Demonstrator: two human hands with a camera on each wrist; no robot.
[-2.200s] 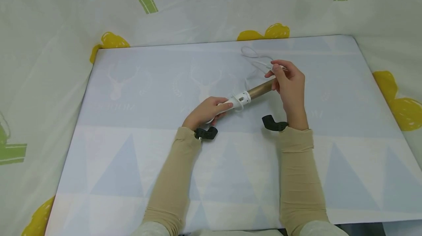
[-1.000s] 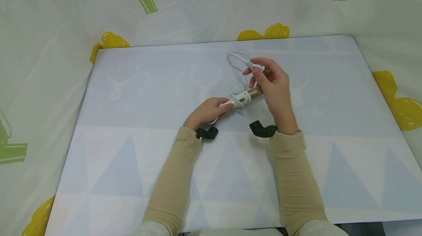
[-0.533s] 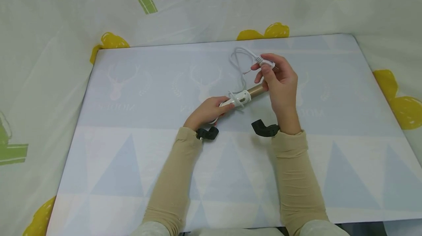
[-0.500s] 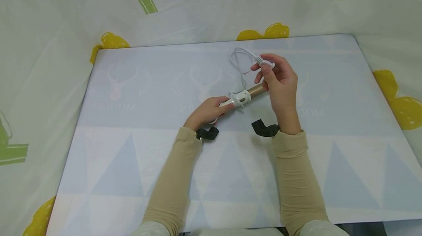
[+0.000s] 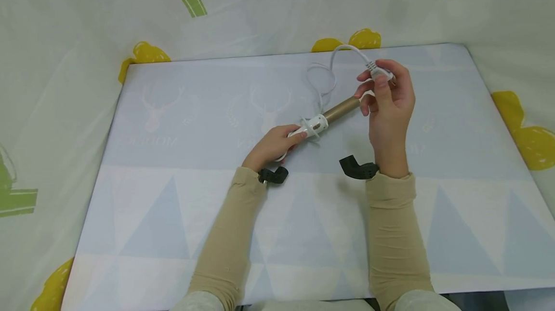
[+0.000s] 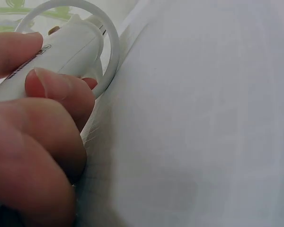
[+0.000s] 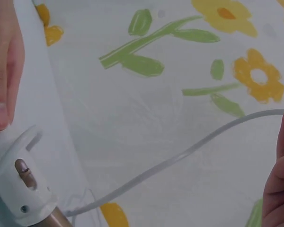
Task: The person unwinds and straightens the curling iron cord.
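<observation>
My left hand (image 5: 273, 147) grips the white handle of a curling iron (image 5: 342, 110), whose gold barrel slants up to the right over the table. Between thumb and fingers my right hand (image 5: 392, 113) pinches the white plug (image 5: 382, 74), just beyond the barrel's tip. From the plug the white cord (image 5: 345, 46) arcs left and drops back toward the handle, where a loop of it rings the body. In the left wrist view, fingers wrap the handle (image 6: 75, 47) beside that cord loop (image 6: 114, 52). The cord (image 7: 180, 156) spans the right wrist view; the plug is hidden there.
A pale table cover (image 5: 195, 214) with blue triangles and deer prints lies under both hands. Behind it and at its sides hangs a whitish sheet (image 5: 269, 12) with green and yellow plant prints. Black wrist mounts (image 5: 359, 168) stick out from both wrists.
My right hand has carried the plug right and away from me, drawing the cord into a higher, wider arc. More of the gold barrel shows. The left hand keeps its hold, almost still.
</observation>
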